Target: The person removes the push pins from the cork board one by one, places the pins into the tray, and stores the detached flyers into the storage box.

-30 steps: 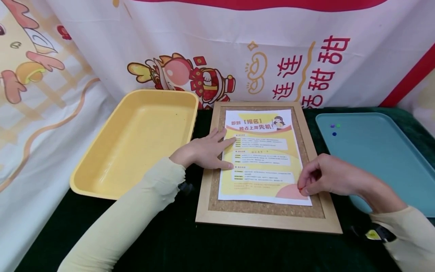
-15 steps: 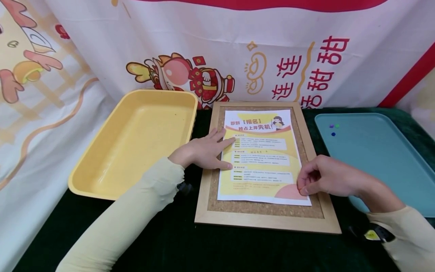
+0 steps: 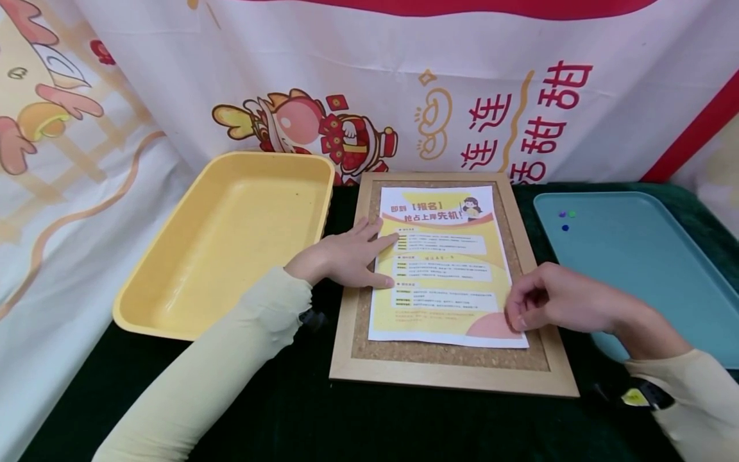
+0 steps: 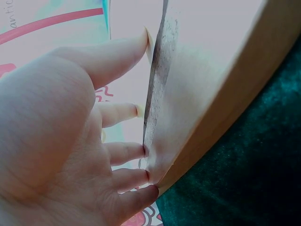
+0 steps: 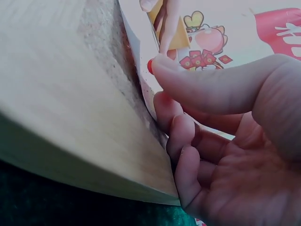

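A yellow-and-white printed sheet lies on a wood-framed cork board. My left hand is spread over the sheet's left edge, fingers straight, fingertips touching the paper and board. At the sheet's lower right corner, my right hand pinches a red pushpin between thumb and forefinger. Only the round red part of the pin shows in the right wrist view; its point is hidden. The other fingers of that hand are curled, near the frame's edge.
To the left stands a yellow plastic tray with raised walls. A blue-green tray on the right bears purple, green and dark blue pins. Dark green cloth covers the table, and a printed curtain hangs behind.
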Demonstrator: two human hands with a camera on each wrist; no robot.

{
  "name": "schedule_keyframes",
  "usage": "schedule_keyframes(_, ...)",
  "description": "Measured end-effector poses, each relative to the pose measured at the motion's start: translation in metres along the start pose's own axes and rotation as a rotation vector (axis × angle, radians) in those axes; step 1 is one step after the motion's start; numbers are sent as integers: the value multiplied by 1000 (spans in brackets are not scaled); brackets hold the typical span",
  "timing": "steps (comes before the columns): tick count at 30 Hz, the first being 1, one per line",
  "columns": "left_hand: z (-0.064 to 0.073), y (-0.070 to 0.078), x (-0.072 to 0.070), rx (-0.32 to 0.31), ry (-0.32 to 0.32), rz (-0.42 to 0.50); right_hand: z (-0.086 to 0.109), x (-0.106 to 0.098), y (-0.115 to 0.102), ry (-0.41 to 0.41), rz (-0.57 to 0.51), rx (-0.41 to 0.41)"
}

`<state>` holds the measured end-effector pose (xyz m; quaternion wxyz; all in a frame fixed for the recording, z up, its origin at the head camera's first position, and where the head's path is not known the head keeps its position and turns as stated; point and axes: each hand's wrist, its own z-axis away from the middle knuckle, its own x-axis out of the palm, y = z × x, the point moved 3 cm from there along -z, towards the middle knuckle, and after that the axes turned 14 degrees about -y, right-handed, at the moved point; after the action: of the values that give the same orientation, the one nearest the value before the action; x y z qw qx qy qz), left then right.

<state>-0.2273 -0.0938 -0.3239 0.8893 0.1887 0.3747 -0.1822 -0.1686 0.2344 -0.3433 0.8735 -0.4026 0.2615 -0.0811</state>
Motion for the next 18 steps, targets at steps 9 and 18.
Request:
schedule_keyframes(9,-1,-1,0,1,1,0,1,-5,3,68,-19,-1)
schedule_keyframes(18,0,-1,1,5,1,5,3,-11,6,185,-14,24)
